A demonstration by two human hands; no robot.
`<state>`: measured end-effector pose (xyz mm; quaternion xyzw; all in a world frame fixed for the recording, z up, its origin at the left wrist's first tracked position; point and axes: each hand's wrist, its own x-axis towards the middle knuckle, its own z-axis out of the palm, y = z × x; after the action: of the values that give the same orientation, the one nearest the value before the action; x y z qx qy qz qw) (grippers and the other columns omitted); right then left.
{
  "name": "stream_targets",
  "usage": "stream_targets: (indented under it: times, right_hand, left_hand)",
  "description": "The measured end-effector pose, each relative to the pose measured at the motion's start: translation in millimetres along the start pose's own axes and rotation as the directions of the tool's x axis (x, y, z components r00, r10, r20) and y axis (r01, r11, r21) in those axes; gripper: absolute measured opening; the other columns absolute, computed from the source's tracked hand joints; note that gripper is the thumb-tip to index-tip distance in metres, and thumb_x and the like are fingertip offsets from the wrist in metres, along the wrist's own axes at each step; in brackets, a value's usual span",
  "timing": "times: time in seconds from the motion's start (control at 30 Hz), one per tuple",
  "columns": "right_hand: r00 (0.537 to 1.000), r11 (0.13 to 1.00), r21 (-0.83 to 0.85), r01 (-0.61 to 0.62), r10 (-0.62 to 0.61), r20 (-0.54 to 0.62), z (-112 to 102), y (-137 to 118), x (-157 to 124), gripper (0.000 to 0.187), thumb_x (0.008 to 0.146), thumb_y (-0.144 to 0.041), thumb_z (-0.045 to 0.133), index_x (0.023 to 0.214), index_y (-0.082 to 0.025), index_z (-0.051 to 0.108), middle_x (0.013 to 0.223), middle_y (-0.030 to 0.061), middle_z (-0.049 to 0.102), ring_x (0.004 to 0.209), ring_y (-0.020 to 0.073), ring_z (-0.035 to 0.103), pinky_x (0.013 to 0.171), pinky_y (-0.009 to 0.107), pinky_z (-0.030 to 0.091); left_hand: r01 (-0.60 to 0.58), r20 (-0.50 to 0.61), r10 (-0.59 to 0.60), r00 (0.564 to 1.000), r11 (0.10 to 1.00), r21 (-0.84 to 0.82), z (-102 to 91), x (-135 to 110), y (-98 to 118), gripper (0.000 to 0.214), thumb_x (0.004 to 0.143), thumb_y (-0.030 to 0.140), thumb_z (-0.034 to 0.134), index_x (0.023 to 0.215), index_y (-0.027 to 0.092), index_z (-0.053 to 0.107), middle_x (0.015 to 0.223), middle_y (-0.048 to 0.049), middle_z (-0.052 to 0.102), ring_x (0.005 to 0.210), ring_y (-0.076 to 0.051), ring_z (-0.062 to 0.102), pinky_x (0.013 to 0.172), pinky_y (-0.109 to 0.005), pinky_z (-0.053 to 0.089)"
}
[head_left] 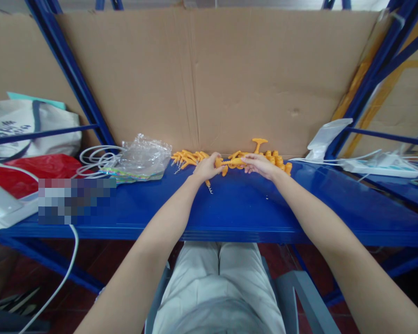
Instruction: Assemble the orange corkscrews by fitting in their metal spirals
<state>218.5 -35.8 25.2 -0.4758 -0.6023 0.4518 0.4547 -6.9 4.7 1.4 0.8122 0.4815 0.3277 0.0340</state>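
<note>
Both my hands meet over the back of a blue shelf (244,208). My left hand (208,168) is closed on one end of an orange plastic corkscrew (230,162), and a metal spiral hangs below that hand. My right hand (259,164) pinches the other end of the same orange piece. Several orange corkscrews (186,158) with metal spirals lie in a pile to the left. More orange parts (277,160) are heaped to the right, with one T-shaped handle (259,141) standing up.
A crumpled clear plastic bag (142,157) and coiled white cable (95,160) lie at the left, beside a red bag (38,169) and a white tote (24,127). A white power strip (379,167) sits at the right. Cardboard (212,79) backs the shelf.
</note>
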Motion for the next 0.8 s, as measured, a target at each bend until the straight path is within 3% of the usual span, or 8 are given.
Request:
stream_targets:
  times: [0.1, 0.17, 0.27, 0.37, 0.47, 0.6, 0.67, 0.8]
  right_hand:
    - [0.979, 0.994, 0.002, 0.111, -0.109, -0.173, -5.9, 4.2, 11.8, 0.006, 0.093, -0.023, 0.063, 0.091, -0.018, 0.059, 0.076, 0.0002, 0.067, 0.054, 0.0079, 0.058, 0.057, 0.021, 0.048]
    - [0.934, 0.976, -0.061, 0.21, -0.219, -0.283, -10.2, 9.3, 22.5, 0.015, 0.089, -0.027, 0.066, 0.099, -0.019, 0.059, 0.082, 0.0007, 0.068, 0.06, 0.0108, 0.062, 0.062, 0.025, 0.052]
    - [0.829, 0.889, -0.292, 0.353, -0.441, -0.343, -13.5, 15.3, 36.7, 0.03, 0.085, -0.032, 0.068, 0.11, -0.019, 0.058, 0.091, 0.0034, 0.069, 0.074, 0.017, 0.067, 0.072, 0.033, 0.055]
    - [0.769, 0.699, -0.638, 0.322, -0.586, -0.255, -9.4, 13.0, 40.9, 0.035, 0.086, -0.031, 0.066, 0.117, -0.016, 0.06, 0.104, 0.0102, 0.07, 0.09, 0.0235, 0.067, 0.082, 0.04, 0.053]
    - [0.802, 0.428, -0.885, 0.185, -0.586, -0.116, 2.4, 3.2, 36.0, 0.033, 0.091, -0.028, 0.06, 0.122, -0.016, 0.06, 0.12, 0.0146, 0.067, 0.104, 0.0277, 0.065, 0.086, 0.039, 0.05]
    - [0.877, 0.091, -0.994, 0.065, -0.48, 0.013, 23.6, -10.3, 29.9, 0.032, 0.097, -0.025, 0.052, 0.127, -0.016, 0.057, 0.12, 0.0162, 0.066, 0.106, 0.0285, 0.065, 0.082, 0.035, 0.046]
    - [0.896, -0.007, -0.999, 0.048, -0.442, 0.046, 33.1, -13.8, 30.3, 0.032, 0.099, -0.023, 0.049, 0.129, -0.015, 0.056, 0.118, 0.0172, 0.066, 0.107, 0.0283, 0.065, 0.083, 0.035, 0.045]
    - [0.911, -0.114, -0.992, 0.053, -0.401, 0.094, 44.1, -13.2, 35.2, 0.037, 0.101, -0.014, 0.036, 0.132, -0.013, 0.055, 0.118, 0.0194, 0.066, 0.11, 0.0273, 0.064, 0.085, 0.035, 0.043]
  left_hand:
    - [-0.051, -0.042, 0.05, 0.998, 0.998, -0.028, 6.1, 3.5, -6.6, 0.065, 0.087, 0.035, 0.065, 0.146, 0.019, 0.043, 0.113, -0.0102, 0.072, 0.102, -0.024, 0.068, 0.09, -0.036, 0.052]
    - [-0.086, -0.013, 0.086, 0.996, 0.996, 0.014, 11.1, 5.6, -11.1, 0.062, 0.088, 0.032, 0.062, 0.146, 0.017, 0.044, 0.132, -0.0145, 0.065, 0.121, -0.026, 0.061, 0.102, -0.038, 0.048]
    - [-0.146, 0.166, 0.125, 0.978, 0.982, 0.117, 17.3, 7.0, -14.9, 0.05, 0.09, 0.029, 0.058, 0.137, 0.017, 0.056, 0.143, -0.0134, 0.059, 0.134, -0.026, 0.054, 0.112, -0.037, 0.041]
    - [-0.19, 0.352, 0.111, 0.929, 0.962, 0.197, 18.1, 6.5, -13.4, 0.04, 0.091, 0.027, 0.053, 0.129, 0.018, 0.064, 0.137, -0.0102, 0.065, 0.128, -0.024, 0.059, 0.11, -0.033, 0.043]
    - [-0.192, 0.39, 0.075, 0.918, 0.943, 0.272, 14.1, 5.5, -8.7, 0.037, 0.091, 0.026, 0.051, 0.124, 0.017, 0.067, 0.13, -0.0102, 0.069, 0.121, -0.025, 0.063, 0.104, -0.033, 0.047]
    - [-0.135, 0.347, 0.008, 0.938, 0.929, 0.345, 9.8, 3.5, -3.1, 0.03, 0.09, 0.023, 0.051, 0.113, 0.019, 0.071, 0.122, -0.0097, 0.072, 0.115, -0.024, 0.065, 0.098, -0.031, 0.05]
    - [-0.095, 0.322, -0.028, 0.946, 0.929, 0.358, 9.0, 2.2, -0.8, 0.028, 0.089, 0.019, 0.051, 0.108, 0.019, 0.072, 0.119, -0.0092, 0.072, 0.113, -0.024, 0.066, 0.096, -0.03, 0.05]
    - [-0.052, 0.3, -0.067, 0.951, 0.927, 0.371, 7.7, -0.6, 3.3, 0.027, 0.086, 0.015, 0.052, 0.102, 0.019, 0.073, 0.119, -0.0091, 0.072, 0.111, -0.024, 0.066, 0.092, -0.03, 0.052]
